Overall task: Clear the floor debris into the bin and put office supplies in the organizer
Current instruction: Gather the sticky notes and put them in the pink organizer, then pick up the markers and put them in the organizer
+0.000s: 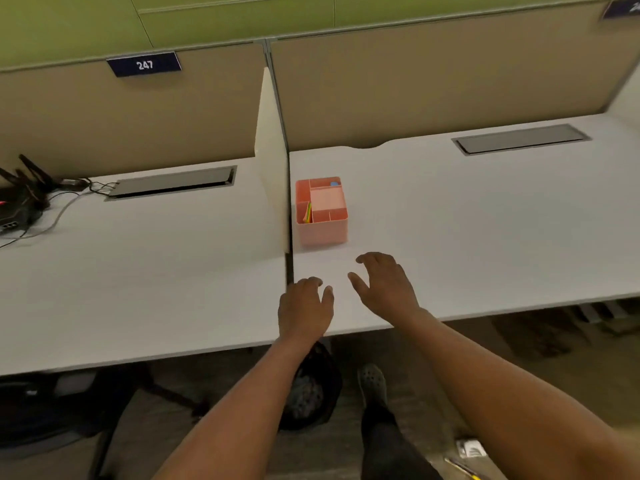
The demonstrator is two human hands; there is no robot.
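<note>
Here, two white desks [485, 220] meet at a beige divider [272, 161] under a green wall. The pink organizer [322, 211] stands beside the divider. Left hand [304, 311] and right hand [386, 285] hover near it, fingers loosely spread, holding nothing.

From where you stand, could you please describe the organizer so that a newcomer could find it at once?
Look at the white desk on the right of the cream divider panel. The organizer stands on it right beside that panel: a small pink box with open compartments, the only coloured thing on that desk.
</note>
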